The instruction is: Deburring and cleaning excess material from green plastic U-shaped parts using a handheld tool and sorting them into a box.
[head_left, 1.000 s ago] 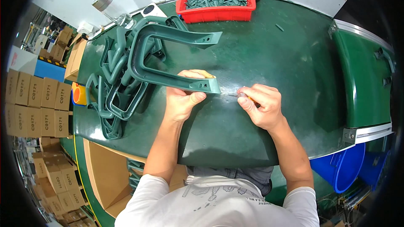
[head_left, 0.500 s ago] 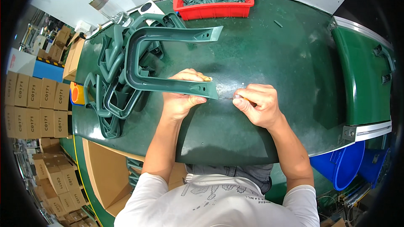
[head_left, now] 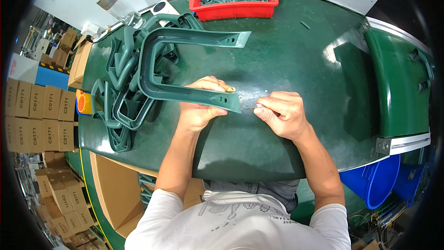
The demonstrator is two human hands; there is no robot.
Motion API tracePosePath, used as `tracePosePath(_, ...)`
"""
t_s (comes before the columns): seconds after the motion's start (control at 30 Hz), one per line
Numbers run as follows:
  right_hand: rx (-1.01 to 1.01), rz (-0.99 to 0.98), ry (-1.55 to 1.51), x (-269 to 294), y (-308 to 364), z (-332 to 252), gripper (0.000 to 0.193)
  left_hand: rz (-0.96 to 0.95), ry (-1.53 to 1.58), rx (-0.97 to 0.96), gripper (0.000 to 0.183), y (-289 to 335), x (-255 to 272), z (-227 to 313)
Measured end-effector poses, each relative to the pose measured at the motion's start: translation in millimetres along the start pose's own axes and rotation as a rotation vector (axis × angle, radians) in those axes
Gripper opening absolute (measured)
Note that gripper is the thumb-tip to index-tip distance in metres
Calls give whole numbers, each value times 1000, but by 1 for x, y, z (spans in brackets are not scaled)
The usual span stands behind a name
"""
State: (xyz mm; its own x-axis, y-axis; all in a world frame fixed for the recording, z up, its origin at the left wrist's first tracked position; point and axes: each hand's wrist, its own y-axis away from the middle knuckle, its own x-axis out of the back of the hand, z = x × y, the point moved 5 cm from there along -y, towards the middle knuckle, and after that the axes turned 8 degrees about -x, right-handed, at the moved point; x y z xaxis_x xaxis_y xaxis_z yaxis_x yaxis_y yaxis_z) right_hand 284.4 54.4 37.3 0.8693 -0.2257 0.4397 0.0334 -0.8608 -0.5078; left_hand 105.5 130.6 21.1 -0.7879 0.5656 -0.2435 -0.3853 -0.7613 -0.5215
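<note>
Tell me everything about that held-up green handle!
Green and plastic-looking, the handle is a sideways U, open to the right. Its channelled bars have small holes near both ends. The left grip holds the lower bar over the table; a thin tool in the right grip points at that end, contact unclear.

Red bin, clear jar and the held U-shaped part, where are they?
Red bin [head_left: 234, 12], head view, front wall.
Clear jar [head_left: 120, 11], head view, body.
U-shaped part [head_left: 145, 65], head view, closed end.
</note>
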Motion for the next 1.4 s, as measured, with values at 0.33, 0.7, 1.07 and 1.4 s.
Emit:
tracePosePath(0.33, -4, 82, 50, 1, 1, -2, 16, 10, 52, 21, 48, 4, -1, -5)
tracePosePath(0.7, -194, 201, 107, 7, -1, 15, 19, -257, -83, -68, 45, 5, -33, -1)
tracePosePath(1.07, -279, 154, -99, 18, -3, 18, 21, -71, -3, 14, 46, 4, -15, -6)
tracePosePath(1.4, -470, -228, -517, 1, 0, 9, 28, -94, -34, -35, 48, 2, -11, -4)
